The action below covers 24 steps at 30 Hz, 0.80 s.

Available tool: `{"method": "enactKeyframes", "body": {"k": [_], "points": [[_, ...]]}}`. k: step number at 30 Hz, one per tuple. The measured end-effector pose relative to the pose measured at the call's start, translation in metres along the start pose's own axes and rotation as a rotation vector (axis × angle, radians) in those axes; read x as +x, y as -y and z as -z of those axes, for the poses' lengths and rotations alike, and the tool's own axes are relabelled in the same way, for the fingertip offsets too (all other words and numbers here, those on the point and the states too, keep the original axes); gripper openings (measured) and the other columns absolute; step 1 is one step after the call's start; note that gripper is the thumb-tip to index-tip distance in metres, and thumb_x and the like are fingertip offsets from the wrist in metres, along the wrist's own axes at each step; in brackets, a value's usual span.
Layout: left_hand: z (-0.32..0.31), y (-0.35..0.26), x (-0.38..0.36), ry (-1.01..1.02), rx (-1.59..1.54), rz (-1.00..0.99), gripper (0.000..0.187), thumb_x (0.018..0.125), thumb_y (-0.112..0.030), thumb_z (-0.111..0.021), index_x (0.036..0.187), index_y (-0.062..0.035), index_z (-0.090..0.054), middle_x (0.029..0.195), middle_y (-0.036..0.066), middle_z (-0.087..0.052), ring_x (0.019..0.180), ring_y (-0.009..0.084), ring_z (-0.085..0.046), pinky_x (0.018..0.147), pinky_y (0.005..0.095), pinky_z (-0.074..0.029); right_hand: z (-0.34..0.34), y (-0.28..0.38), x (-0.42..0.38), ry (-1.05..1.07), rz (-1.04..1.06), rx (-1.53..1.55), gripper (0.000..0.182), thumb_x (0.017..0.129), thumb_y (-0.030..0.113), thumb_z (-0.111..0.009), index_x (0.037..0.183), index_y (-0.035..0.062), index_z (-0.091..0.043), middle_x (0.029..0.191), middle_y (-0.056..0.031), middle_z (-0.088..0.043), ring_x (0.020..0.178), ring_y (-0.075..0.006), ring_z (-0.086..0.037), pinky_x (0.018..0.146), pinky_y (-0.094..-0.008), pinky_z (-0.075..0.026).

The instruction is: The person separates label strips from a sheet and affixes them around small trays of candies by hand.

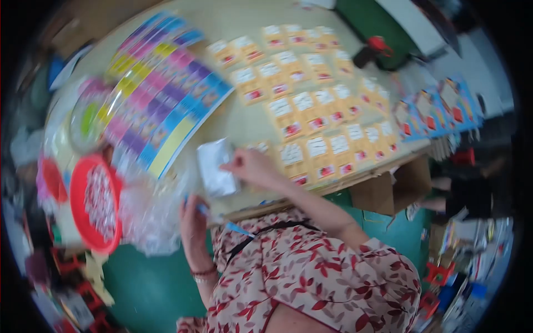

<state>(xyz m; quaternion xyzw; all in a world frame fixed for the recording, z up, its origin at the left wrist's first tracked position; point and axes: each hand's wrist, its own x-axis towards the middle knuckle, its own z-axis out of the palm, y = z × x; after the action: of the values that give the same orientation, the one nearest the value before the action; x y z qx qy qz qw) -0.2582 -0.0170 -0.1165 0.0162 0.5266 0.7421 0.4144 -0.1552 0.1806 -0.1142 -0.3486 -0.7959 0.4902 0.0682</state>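
My right hand has its fingers pinched together at the right side of a white packet, which lies near the table's front edge. Blur hides the packet's details. Lower and to the left, my left hand is closed around a thin light-blue strip that I cannot identify further. To the right of my right hand, small yellow-orange cards with white tops and red spots lie in rows. A large sheet printed in colored bands rests beyond the packet to the left.
A red basin of small pink-and-white pieces stands at the left beside crumpled clear plastic bags. Blue printed cards sit at the table's right end. Below them is an open cardboard box. A dark red-topped object stands at the back.
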Motion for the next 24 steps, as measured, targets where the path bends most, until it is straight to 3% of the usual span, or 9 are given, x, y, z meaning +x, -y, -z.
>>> {"method": "enactKeyframes", "body": {"k": [2,3,5,9,15,18,20,21,24], "points": [[0.012,0.005,0.006,-0.015,-0.171,0.107,0.015,0.092,-0.024,-0.053,0.086,-0.0102,-0.054,0.072,-0.002,-0.050,0.064,0.0100,-0.046,0.055,0.0260,-0.039,-0.009,-0.010,0.004,-0.072,0.036,-0.029,0.040,0.074,0.044,-0.067,0.073,0.0050,-0.060,0.070,-0.0127,-0.062,0.066,-0.0272,-0.060,0.058,-0.0385,-0.046],[0.006,0.005,0.006,0.037,-0.211,0.067,0.014,0.091,-0.024,-0.053,0.084,-0.0111,-0.054,0.070,-0.003,-0.047,0.062,0.0100,-0.043,0.054,0.0256,-0.037,-0.010,-0.012,0.004,-0.025,-0.005,0.032,0.038,0.075,0.042,-0.067,0.073,0.0052,-0.059,0.072,-0.0128,-0.062,0.068,-0.0292,-0.061,0.060,-0.0403,-0.046],[0.005,0.000,0.014,0.205,-0.404,0.217,0.020,0.093,-0.024,-0.050,0.078,-0.0107,-0.048,0.064,-0.002,-0.036,0.056,0.0084,-0.031,0.049,0.0234,-0.030,-0.018,-0.020,0.004,-0.103,0.050,0.099,0.038,0.075,0.042,-0.066,0.073,0.0045,-0.059,0.071,-0.0136,-0.062,0.068,-0.0290,-0.061,0.060,-0.0401,-0.046],[-0.012,-0.011,0.019,0.333,-0.558,0.308,0.025,0.096,-0.023,-0.044,0.076,-0.0080,-0.041,0.063,-0.001,-0.030,0.055,0.0085,-0.028,0.047,0.0220,-0.025,-0.019,-0.023,0.005,-0.083,0.025,0.143,0.038,0.075,0.040,-0.067,0.073,0.0029,-0.058,0.070,-0.0141,-0.062,0.067,-0.0285,-0.060,0.059,-0.0383,-0.045],[-0.018,-0.024,0.014,0.283,-0.550,0.217,0.023,0.096,-0.021,-0.045,0.077,-0.0080,-0.042,0.065,0.000,-0.033,0.056,0.0088,-0.030,0.047,0.0224,-0.026,-0.028,-0.034,0.002,-0.165,0.059,0.426,0.033,0.069,0.032,-0.074,0.068,0.0021,-0.059,0.065,-0.0112,-0.060,0.061,-0.0221,-0.058,0.057,-0.0336,-0.045],[-0.005,-0.016,0.017,0.284,-0.587,0.194,0.022,0.096,-0.021,-0.044,0.078,-0.0082,-0.042,0.066,0.000,-0.034,0.059,0.0098,-0.032,0.051,0.0230,-0.028,-0.025,-0.023,-0.005,-0.168,0.020,0.586,0.026,0.072,0.024,-0.073,0.079,0.0011,-0.063,0.069,-0.0062,-0.062,0.065,-0.0099,-0.055,0.058,-0.0278,-0.044],[-0.004,-0.015,0.017,0.238,-0.656,0.246,0.020,0.094,-0.020,-0.047,0.078,-0.0094,-0.044,0.066,-0.001,-0.033,0.060,0.0107,-0.032,0.053,0.0245,-0.029,-0.023,-0.018,-0.004,-0.105,-0.059,0.599,0.023,0.073,0.022,-0.072,0.080,0.0010,-0.064,0.071,-0.0027,-0.062,0.064,-0.0076,-0.054,0.058,-0.0244,-0.044],[-0.004,-0.015,0.018,0.265,-0.763,0.288,0.020,0.094,-0.021,-0.047,0.078,-0.0088,-0.044,0.066,-0.001,-0.033,0.059,0.0109,-0.032,0.054,0.0246,-0.030,-0.024,-0.017,-0.004,-0.111,-0.066,0.705,0.025,0.071,0.024,-0.075,0.074,0.0011,-0.063,0.065,-0.0046,-0.062,0.060,-0.0097,-0.055,0.055,-0.0270,-0.045],[-0.012,-0.014,0.020,0.335,-0.945,0.346,0.023,0.096,-0.022,-0.043,0.078,-0.0067,-0.043,0.067,0.000,-0.034,0.060,0.0117,-0.034,0.055,0.0258,-0.033,-0.018,-0.016,-0.006,-0.065,-0.077,0.779,0.022,0.072,0.018,-0.075,0.078,0.0004,-0.064,0.068,-0.0039,-0.063,0.061,-0.0078,-0.056,0.054,-0.0228,-0.044]]}}
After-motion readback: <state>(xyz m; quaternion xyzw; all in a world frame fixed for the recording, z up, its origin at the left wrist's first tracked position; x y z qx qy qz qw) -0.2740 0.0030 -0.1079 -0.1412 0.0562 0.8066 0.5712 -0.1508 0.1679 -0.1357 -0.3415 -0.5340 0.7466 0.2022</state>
